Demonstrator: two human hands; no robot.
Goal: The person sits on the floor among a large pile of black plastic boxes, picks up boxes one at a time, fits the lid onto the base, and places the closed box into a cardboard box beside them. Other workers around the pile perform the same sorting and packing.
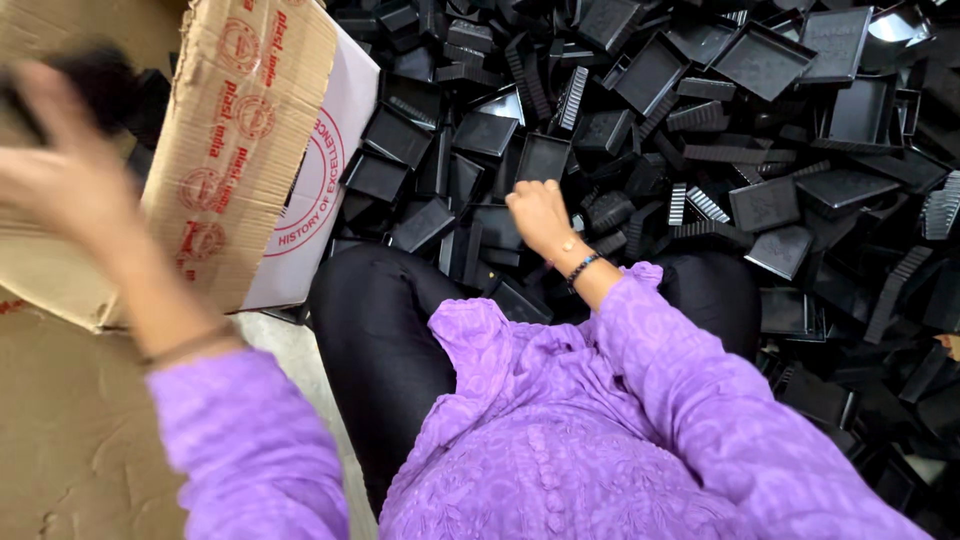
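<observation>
Black trays (640,150) heaped, left hand (60,170) blurred

Two hands at a heap of black plastic trays

The left hand (60,160), blurred, is raised at the cardboard box (240,150), something dark seen at its fingertips. The right hand (540,215) is lowered, knuckles up, onto the black trays (480,135), which are heaped beyond and beside its fingers.

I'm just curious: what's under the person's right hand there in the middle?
The right hand rests on a heap of black plastic trays, flat square ones piled loosely. The exact piece under the palm is covered, and whatever lies beneath the heap is hidden.
</observation>
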